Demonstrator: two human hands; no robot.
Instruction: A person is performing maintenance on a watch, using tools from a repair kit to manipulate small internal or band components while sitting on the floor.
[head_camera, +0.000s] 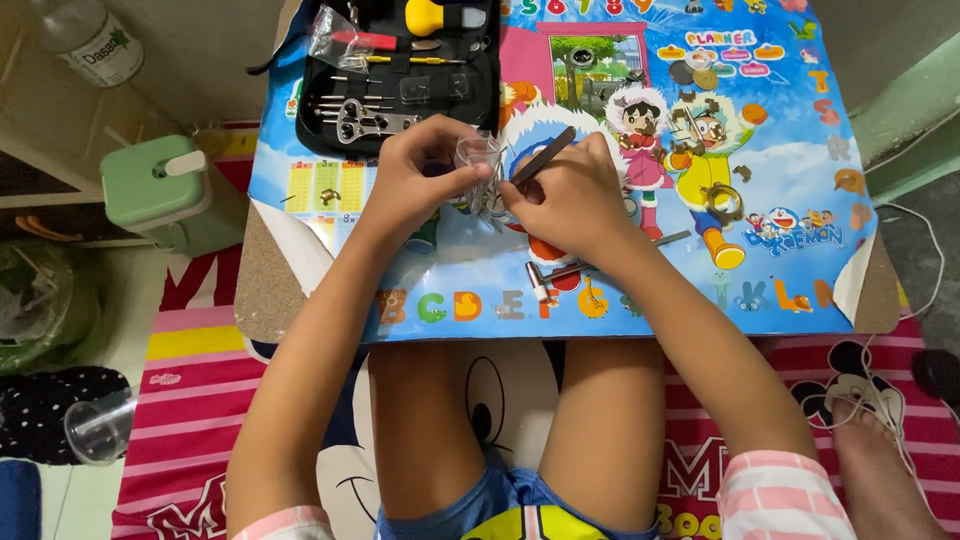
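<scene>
Two bare hands met over a small table covered by a cartoon poster (800, 200). The left hand (415, 175) had its fingers curled around a small clear plastic bag (480, 160), pinching it just above the poster. The right hand (570, 195) was closed on a thin dark tool (545, 155), which angled up and away from the knuckles, its lower end hidden at the bag. A small hammer (545, 275) lay on the poster just beside the right wrist. An open black tool case (400, 75) sat at the table's far left corner, and a watch case (722, 203) rested well apart to the right.
</scene>
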